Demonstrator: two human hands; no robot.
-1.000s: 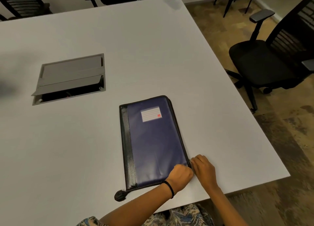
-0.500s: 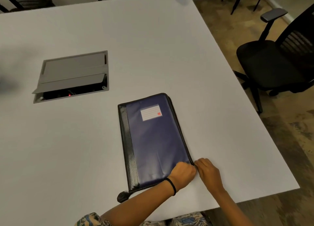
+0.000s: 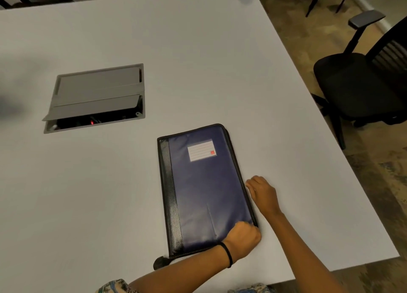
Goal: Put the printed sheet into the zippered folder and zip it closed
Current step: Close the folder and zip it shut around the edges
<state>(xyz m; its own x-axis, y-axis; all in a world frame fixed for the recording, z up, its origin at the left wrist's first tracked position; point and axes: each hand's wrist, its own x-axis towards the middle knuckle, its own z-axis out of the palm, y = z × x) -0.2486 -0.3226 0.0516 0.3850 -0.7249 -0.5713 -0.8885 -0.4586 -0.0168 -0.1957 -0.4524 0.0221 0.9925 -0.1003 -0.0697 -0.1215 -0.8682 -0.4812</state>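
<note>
A dark blue zippered folder (image 3: 204, 182) with a black spine and a white label (image 3: 201, 150) lies flat and closed on the white table (image 3: 198, 61). My left hand (image 3: 243, 237) has its fingers curled on the folder's near right corner, holding it down. My right hand (image 3: 263, 193) is at the folder's right edge about halfway up, fingers pinched at the zipper track; the pull itself is hidden under them. No printed sheet is visible. A black tab (image 3: 160, 263) sticks out at the near left corner.
A grey cable box (image 3: 97, 96) with its flap partly open is set into the table at the left. A black office chair (image 3: 356, 87) stands on the floor off the table's right edge. More chairs line the far side.
My right hand has slid away from me along the folder's right edge, from the near corner to about mid-edge. My left hand has stayed on the near right corner.
</note>
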